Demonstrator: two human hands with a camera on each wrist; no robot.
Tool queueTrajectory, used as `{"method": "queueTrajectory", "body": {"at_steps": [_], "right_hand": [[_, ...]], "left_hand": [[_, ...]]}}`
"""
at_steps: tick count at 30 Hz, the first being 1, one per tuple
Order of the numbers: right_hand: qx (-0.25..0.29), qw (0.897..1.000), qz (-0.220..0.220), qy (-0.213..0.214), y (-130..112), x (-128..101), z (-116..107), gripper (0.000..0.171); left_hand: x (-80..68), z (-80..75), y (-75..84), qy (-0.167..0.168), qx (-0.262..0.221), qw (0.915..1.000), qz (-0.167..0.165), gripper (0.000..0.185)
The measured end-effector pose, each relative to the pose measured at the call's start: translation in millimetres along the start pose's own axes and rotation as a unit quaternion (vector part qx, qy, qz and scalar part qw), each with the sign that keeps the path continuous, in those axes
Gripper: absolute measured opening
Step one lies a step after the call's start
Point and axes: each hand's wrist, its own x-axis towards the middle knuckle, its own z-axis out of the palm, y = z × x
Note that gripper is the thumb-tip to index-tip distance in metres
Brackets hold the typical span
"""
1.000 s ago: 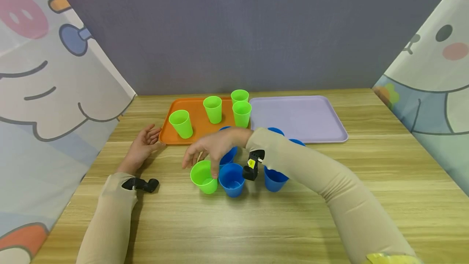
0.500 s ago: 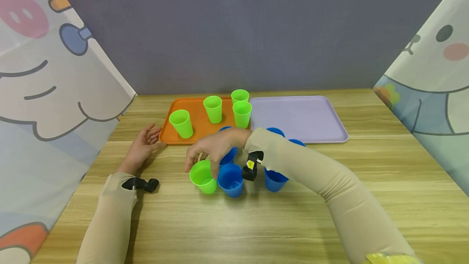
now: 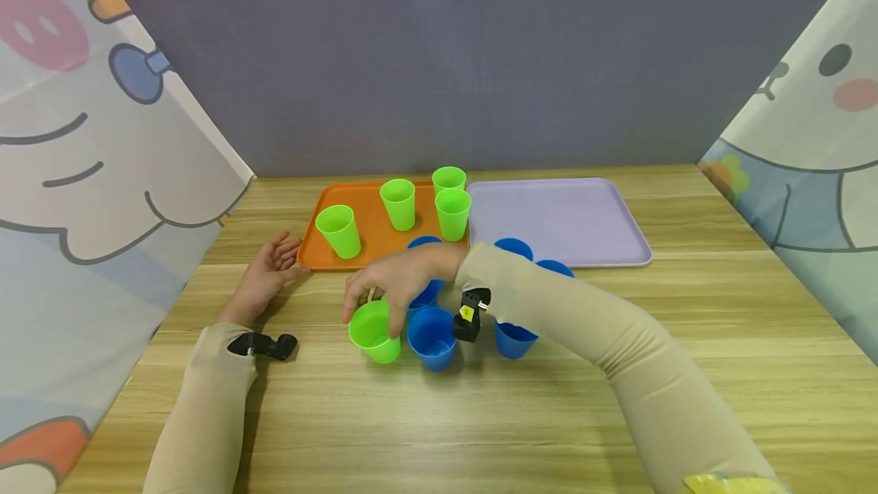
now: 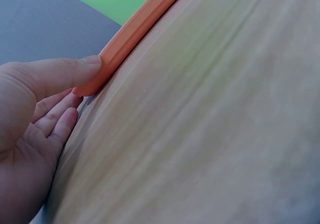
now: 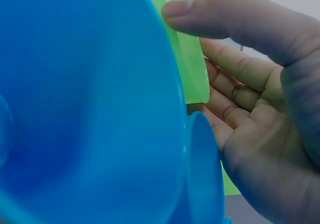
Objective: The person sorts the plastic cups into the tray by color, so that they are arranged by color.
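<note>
My right hand (image 3: 401,280) reaches over a bright green cup (image 3: 376,334) standing on the table, thumb on the near right of its rim and fingers round its far side. In the right wrist view the thumb overlaps the rim of this green cup (image 5: 192,64), while a blue cup (image 5: 100,109) fills the left half. That blue cup (image 3: 432,341) stands just right of the green one in the head view. My left hand (image 3: 267,273) lies palm up by the front left corner of an orange tray (image 3: 373,242), its thumb touching the tray's edge (image 4: 135,31).
Several green cups (image 3: 339,233) stand upright on the orange tray. Right of it lies a lavender tray (image 3: 549,219). More blue cups, such as one (image 3: 514,341) under my right forearm, stand on the table, partly hidden by the arm. A grey partition (image 3: 439,59) rises behind the trays.
My right hand has closed in on the green cup, which has shifted slightly left, widening its gap from the blue cup. The left hand stays at the orange tray's corner.
</note>
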Motion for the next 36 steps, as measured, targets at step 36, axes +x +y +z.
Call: {"method": "queueTrajectory", "body": {"at_steps": [36], "right_hand": [[0.035,0.992,-0.063,0.1,1.9,1.5,-9.2,0.057]], "left_hand": [[0.9,0.0,-1.0,0.006,0.005,1.0,0.0,0.088]]}}
